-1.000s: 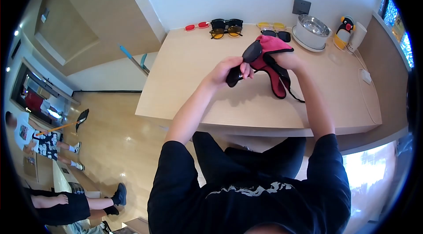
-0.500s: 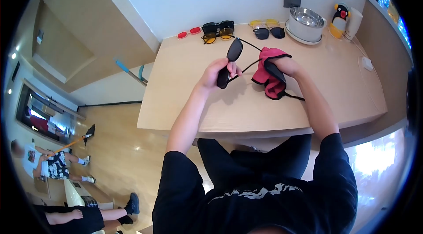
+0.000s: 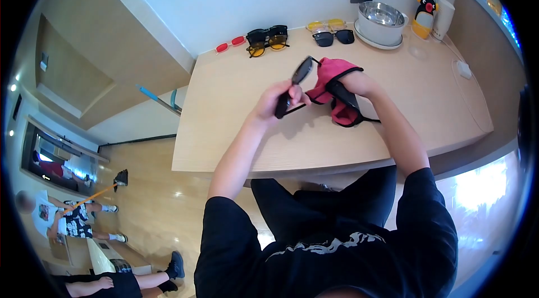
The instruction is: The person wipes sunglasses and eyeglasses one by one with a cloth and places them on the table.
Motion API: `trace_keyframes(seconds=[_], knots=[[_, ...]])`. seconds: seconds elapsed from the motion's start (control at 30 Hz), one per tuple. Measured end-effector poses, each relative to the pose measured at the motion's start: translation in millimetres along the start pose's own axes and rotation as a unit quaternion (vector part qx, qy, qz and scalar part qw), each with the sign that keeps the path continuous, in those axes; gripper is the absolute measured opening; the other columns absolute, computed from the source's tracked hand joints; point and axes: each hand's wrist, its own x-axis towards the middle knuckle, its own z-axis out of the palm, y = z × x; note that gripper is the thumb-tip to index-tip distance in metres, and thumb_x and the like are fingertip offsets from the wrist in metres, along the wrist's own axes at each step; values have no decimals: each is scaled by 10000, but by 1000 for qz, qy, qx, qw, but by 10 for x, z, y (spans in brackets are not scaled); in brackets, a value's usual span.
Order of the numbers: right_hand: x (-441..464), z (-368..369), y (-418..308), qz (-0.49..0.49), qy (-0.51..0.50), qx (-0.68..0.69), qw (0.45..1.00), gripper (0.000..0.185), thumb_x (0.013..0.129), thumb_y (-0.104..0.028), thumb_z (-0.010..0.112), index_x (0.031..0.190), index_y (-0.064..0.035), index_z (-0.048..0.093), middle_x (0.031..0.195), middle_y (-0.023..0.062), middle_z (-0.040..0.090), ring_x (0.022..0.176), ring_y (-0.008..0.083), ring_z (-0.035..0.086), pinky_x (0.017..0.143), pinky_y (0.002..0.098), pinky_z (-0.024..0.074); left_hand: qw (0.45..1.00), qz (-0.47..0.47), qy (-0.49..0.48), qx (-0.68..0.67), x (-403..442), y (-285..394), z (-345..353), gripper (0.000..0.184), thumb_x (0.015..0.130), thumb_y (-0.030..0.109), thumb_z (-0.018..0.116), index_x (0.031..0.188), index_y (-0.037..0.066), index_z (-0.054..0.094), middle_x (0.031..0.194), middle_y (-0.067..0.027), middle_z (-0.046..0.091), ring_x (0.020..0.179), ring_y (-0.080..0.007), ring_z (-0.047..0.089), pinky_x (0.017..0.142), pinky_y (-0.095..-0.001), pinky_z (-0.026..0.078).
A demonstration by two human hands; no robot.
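Dark-lensed sunglasses [image 3: 303, 70] are pinched in my left hand [image 3: 277, 100], their temples pointing right toward the cloth. My right hand [image 3: 359, 83] is closed round a pink cloth [image 3: 334, 72] with black edging and a dark inner side; its fingers are mostly hidden in the folds. The cloth now meets the temples of the sunglasses. Both hands are above the wooden table [image 3: 236, 141]. A black cord trails from the cloth's lower right.
Along the back lie red glasses [image 3: 230, 44], black sunglasses [image 3: 268, 33], amber glasses [image 3: 268, 46], yellow glasses [image 3: 327, 24] and dark sunglasses [image 3: 333, 37]. A metal-lined bowl [image 3: 382, 26], a penguin figure [image 3: 425, 14] and a white cup-like object [image 3: 443, 19] stand at right. People are at left, one holding a broom [image 3: 92, 198].
The cloth in my right hand has moved left onto the temples of the sunglasses. The sunglasses have turned slightly in my left hand. The view has shifted a little.
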Motion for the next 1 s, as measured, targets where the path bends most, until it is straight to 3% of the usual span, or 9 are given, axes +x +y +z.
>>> trace_keyframes(seconds=[0.03,0.1,0.47,0.57,0.6,0.63,0.7,0.9,1.0], knots=[[-19,-18,40,-1,-3,-1,1000,214,841,-118,474,1011,-16,556,950,71,578,867,153,535,790,280,439,1000,18,0,-2,-7,51,-67,336,927,293,374,706,82,515,669,-59,517,876,-290,548,857,-377,390],[-63,-45,16,171,40,214,961,191,870,-156,472,989,-33,556,933,44,567,836,118,528,764,261,447,996,75,44,-30,-49,154,-104,325,932,285,365,723,85,513,669,-56,516,892,-280,533,865,-378,386],[-24,127,-115,270,104,366,885,206,883,-171,471,985,-24,571,905,50,591,799,108,552,684,259,470,989,122,70,36,-42,150,-193,318,943,277,346,755,81,512,734,-59,520,898,-262,516,897,-383,352],[12,153,105,262,110,308,908,181,873,-149,462,961,-34,570,889,94,607,792,181,578,680,304,467,981,144,118,58,-29,159,-141,301,941,268,359,757,78,503,732,-61,511,883,-251,518,897,-382,364],[10,156,155,171,142,27,975,169,860,-135,461,948,-37,566,889,126,603,805,235,576,688,331,461,970,186,151,41,-31,183,-144,292,941,262,363,756,78,493,727,-62,503,874,-247,518,898,-385,371],[10,163,206,63,163,-256,951,158,848,-120,460,936,-39,562,889,157,599,818,290,574,695,359,454,956,227,183,25,-45,212,-157,283,941,256,366,755,77,484,722,-63,495,865,-242,518,898,-387,378],[25,171,148,79,187,-190,961,153,831,-117,451,919,-41,549,909,193,575,852,359,540,726,391,434,955,235,181,-16,-84,279,-216,268,940,251,373,758,80,468,717,-62,481,853,-240,517,913,-399,382],[33,236,89,88,231,-118,962,278,884,-235,413,971,-20,565,878,131,603,793,259,567,732,349,426,953,215,201,-68,-75,243,-239,265,942,257,364,776,79,469,719,-59,478,857,-240,511,931,-414,371],[42,233,28,278,204,202,916,362,923,-344,366,963,-58,585,845,35,578,743,100,515,672,276,420,968,185,158,-58,-34,138,-221,278,943,265,361,773,75,474,720,-62,482,861,-245,513,919,-404,373]])
